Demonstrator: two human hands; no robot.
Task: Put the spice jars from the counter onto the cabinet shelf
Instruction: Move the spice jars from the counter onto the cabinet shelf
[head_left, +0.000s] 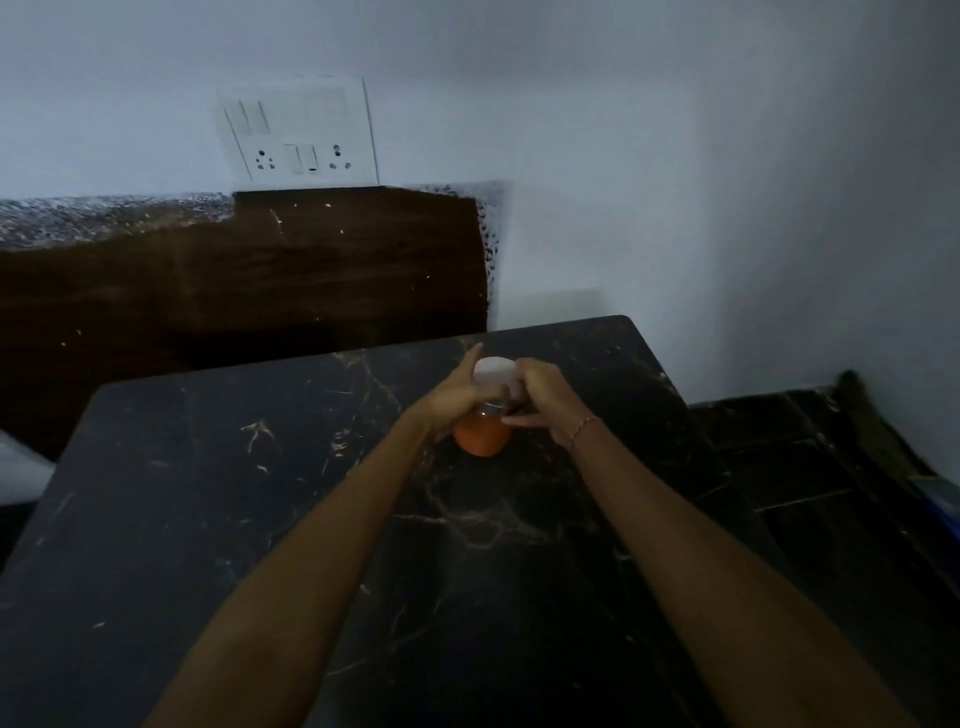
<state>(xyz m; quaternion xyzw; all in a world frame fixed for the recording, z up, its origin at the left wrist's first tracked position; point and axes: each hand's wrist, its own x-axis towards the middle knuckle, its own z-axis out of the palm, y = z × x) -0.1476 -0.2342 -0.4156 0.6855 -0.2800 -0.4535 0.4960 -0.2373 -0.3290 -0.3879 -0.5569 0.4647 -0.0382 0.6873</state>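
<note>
The black marbled worktop (208, 519) fills most of the view, with pale wall behind it and a white switch-and-socket plate (301, 132) set into that wall, well beyond the worktop's far edge. A dark wood panel (260, 275) runs between the wall and the worktop. Toward the worktop's far right part stands the one spice jar (484, 415) in view, upright, clear-sided, filled with orange powder and capped white. Both hands are on it. The left hand (452, 395) wraps the jar's left side, its grip curled around the body with one finger pointing past the lid. The right hand (543, 402) curls over the lid and shoulder from the right. This looks like the pick-up step. No cabinet shelf shows here, so the next move probably calls for lifting the jar clear and turning to find the shelf.
</note>
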